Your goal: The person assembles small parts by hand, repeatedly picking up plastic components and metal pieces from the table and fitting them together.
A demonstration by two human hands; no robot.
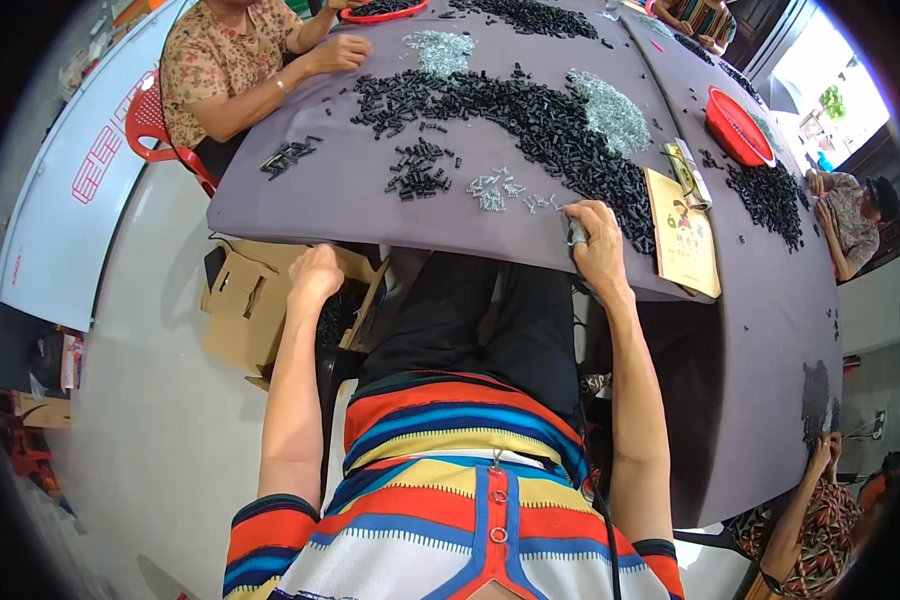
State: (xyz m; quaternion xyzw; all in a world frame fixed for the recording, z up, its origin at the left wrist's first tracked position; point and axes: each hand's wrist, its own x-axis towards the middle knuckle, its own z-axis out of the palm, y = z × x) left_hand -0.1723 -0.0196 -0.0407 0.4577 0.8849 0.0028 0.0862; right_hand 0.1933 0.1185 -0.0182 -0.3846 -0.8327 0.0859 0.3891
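Fingers curled together, the left hand [316,270] makes a loose fist well left of the booklet [683,240] and nearer the seated worker; whether anything is inside cannot be told. The right hand [600,245], just left of the booklet, bends its fingers inward and appears to clasp some clear pieces [576,232] at the table's [370,222] edge.

Left of the booklet, past the right hand, lies a small clear cluster [493,190]; farther left sits a small black pile [418,172]. Both look portioned off, apparently the part already begun. Much seems left: the black heap [540,125] sweeps from the booklet's left side to well beyond it, and a clear heap [610,112] rests beyond the booklet, slightly left. No black piece is visibly joined to a clear one, so a finished count cannot be given.

Dark contents show in a carton [245,310], far left of the booklet and below table level. A co-worker's hand [348,53] hovers beyond the booklet, far left.
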